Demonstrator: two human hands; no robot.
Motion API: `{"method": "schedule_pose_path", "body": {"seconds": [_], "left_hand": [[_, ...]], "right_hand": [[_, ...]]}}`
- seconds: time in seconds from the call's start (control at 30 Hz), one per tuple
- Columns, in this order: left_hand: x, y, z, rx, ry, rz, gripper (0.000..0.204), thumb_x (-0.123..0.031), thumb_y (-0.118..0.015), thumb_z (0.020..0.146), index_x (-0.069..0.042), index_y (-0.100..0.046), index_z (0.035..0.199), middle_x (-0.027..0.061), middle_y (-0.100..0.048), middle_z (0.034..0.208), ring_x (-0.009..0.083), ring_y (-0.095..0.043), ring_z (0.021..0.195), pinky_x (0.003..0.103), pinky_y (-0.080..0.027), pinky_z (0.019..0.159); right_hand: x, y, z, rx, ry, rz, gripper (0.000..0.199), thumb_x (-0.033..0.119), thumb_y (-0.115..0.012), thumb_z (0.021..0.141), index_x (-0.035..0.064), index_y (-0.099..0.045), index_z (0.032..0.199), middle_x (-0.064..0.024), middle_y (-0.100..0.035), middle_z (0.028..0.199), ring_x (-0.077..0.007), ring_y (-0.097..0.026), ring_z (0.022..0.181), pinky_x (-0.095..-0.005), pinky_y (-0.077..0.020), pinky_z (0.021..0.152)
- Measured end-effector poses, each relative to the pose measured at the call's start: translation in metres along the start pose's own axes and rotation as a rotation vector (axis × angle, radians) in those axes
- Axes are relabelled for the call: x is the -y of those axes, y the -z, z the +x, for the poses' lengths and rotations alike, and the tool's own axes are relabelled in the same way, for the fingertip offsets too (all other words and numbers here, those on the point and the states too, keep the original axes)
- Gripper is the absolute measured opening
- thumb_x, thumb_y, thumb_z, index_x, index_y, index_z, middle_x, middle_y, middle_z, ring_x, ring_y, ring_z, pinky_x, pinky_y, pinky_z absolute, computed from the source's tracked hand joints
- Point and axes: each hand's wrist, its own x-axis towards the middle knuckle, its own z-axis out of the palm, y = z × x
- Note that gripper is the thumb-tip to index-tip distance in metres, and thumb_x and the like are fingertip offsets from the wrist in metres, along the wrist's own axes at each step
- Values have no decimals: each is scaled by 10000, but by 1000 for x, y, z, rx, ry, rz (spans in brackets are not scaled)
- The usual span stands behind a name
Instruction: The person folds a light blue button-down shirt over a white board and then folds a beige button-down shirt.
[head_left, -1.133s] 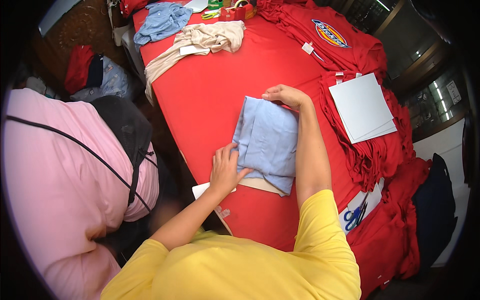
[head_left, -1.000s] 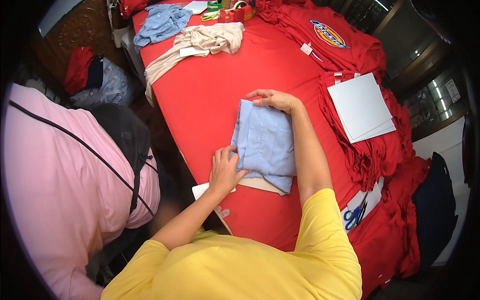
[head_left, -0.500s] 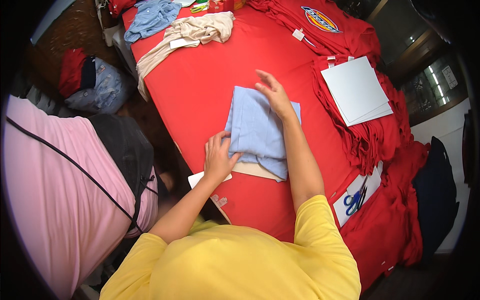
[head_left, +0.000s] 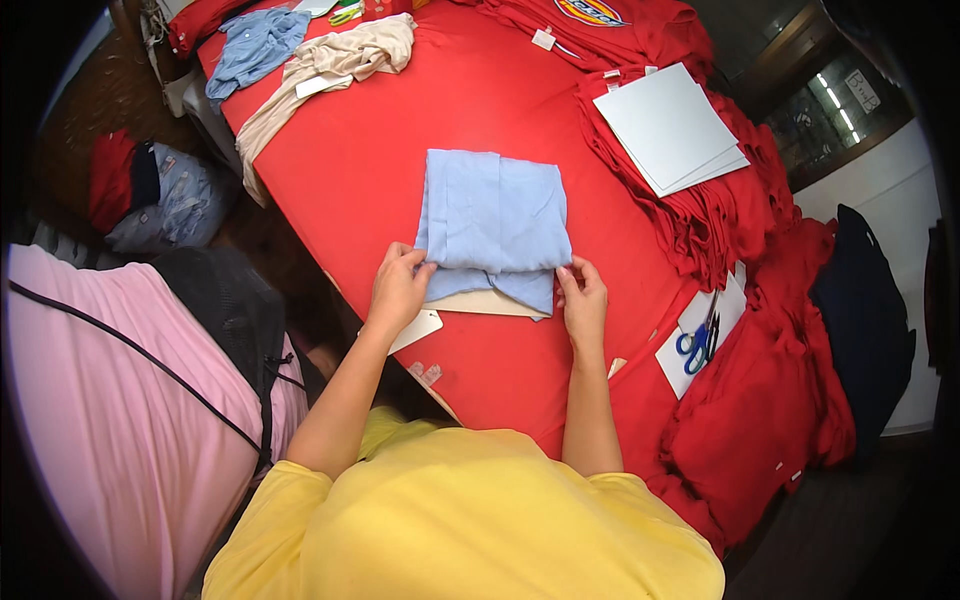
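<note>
A light-blue folded garment (head_left: 497, 215) lies flat near the close end of the red-covered table (head_left: 340, 160), beside its left edge — a beige strip (head_left: 485, 302) shows under its near side. The right hand (head_left: 583, 295) pinches the garment's near right corner between thumb and fingers. The left hand (head_left: 400, 283) bends its fingers at the near left side, thumb on the cloth; whether they grip, I cannot tell. A white card (head_left: 418, 328) sits by the left wrist at the table's left edge, crowding that forearm. Along the right edge, white boards (head_left: 665, 125) top piled red garments (head_left: 655, 220); nearer, blue-handled scissors (head_left: 692, 347) rest on white sheets (head_left: 673, 370). A crumpled beige garment (head_left: 355, 55) hangs over the left edge, toward the far left corner.
</note>
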Motion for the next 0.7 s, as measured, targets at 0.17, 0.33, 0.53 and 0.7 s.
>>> {"method": "schedule_pose_path", "body": {"seconds": [0.17, 0.33, 0.53, 0.7], "left_hand": [[2, -6, -12, 40, 49, -109, 275, -197, -611, 897, 36, -651, 1037, 149, -572, 979, 290, -578, 845, 359, -460, 782], [13, -11, -10, 58, 70, -226, 307, -222, -596, 916, 43, -612, 1071, 140, -552, 1021, 264, -564, 891, 336, -443, 789], [25, -10, -13, 110, 117, -473, 369, -267, -629, 897, 72, -603, 1039, 132, -504, 1162, 230, -531, 979, 324, -436, 808], [16, 0, -15, 146, 66, -375, 367, -287, -677, 861, 71, -662, 940, 149, -475, 1240, 211, -542, 969, 325, -463, 804]], "right_hand": [[7, -16, -10, 48, -35, 65, 519, 92, -555, 929, -5, -369, 1404, -74, -584, 858, -81, -548, 572, -201, -436, 421], [10, -14, -11, 66, -142, 21, 255, 151, -537, 954, -41, -544, 1121, -77, -570, 880, -80, -530, 537, -212, -420, 415], [20, -25, -25, -62, 15, -10, 312, 223, -608, 928, -72, -593, 829, -58, -503, 958, -91, -531, 555, -239, -427, 422], [5, -18, -19, 49, 58, -100, 377, 286, -659, 892, -87, -605, 892, -105, -502, 1032, -120, -544, 605, -248, -458, 448]]}}
